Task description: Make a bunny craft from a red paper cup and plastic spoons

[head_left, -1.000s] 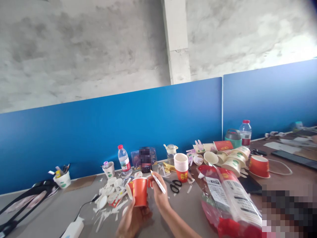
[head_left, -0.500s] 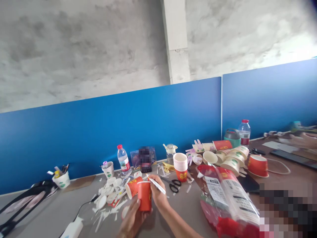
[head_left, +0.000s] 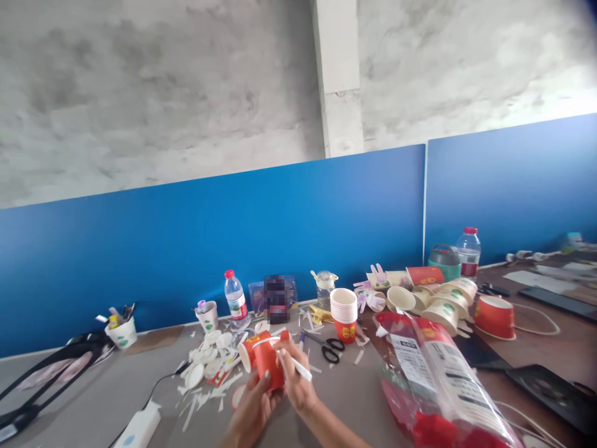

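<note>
My left hand is wrapped round the lower part of a red paper cup, which leans to the left. In my right hand is a white marker pen, gripped between thumb and fingers. Its tip end points at the upper side of the cup; whether it touches the surface is too small to tell. Just behind the held cup, another red paper cup lies on its side. Black-handled scissors rest to the right of my right hand, near an upright stack of paper cups.
White paper scraps litter the left side of the table. Behind them stand a water bottle and a cup of pens. At right lie a plastic bag of cups and several tipped cups. A white power strip is at front left.
The held cup has gone from upright to leaning left. My right hand has brought the pen from the rim down to the cup's side. A co-worker's hand at far right is gone from view.
</note>
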### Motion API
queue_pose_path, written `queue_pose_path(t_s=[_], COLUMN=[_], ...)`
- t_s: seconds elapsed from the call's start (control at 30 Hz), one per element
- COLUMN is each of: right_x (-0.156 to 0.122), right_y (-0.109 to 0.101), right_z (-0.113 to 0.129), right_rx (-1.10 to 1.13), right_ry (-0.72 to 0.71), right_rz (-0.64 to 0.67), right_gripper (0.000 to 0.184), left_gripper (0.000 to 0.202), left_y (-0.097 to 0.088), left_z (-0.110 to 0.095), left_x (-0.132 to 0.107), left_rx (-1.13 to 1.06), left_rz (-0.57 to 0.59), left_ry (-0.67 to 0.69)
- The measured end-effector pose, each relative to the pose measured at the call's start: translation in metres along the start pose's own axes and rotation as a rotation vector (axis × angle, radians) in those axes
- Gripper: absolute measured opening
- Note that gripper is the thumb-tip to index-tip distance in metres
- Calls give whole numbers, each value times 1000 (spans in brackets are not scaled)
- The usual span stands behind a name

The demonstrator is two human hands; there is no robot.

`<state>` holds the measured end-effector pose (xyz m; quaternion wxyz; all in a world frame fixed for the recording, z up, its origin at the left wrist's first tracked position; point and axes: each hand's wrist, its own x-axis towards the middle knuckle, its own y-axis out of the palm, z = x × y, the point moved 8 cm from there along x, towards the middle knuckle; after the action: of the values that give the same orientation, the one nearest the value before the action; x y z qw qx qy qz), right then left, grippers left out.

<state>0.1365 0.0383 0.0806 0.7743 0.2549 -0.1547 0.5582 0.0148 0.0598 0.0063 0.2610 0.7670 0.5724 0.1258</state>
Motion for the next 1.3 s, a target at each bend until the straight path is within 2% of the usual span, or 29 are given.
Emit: queue_pose_path(t_s=[0.1,0.23,0.43,0.57,0.8,1.03,1.3], right_x=[-3,-3,0,2,9,6,9], right_y=[4,3,3,0,-11,-4,-7], right_z=[-1,-3,-6,-9,-10,-4,-11], right_rx=[-27,-39,-16,30,85,79,162], right_ry=[12,18,72,132,123,98,159], right_rz=[39,22,9,-46,-141,-72,-115], right_gripper=[44,44,42,44,52,56,56], left_gripper=[53,54,52,46,45,41,38], left_y=[-1,-3,-2,-2,-3,-8,-16], left_z=[2,2,0,-1,-2,-1,4], left_x=[1,0,0,-2,-3,-2,1], left_rx=[-24,-41,-41,-31,-31,-66,-123], left_rz=[-1,-37,-29,-50,-54,-36,-13], left_ry=[-12,-15,-12,-9,-36,-41,-62])
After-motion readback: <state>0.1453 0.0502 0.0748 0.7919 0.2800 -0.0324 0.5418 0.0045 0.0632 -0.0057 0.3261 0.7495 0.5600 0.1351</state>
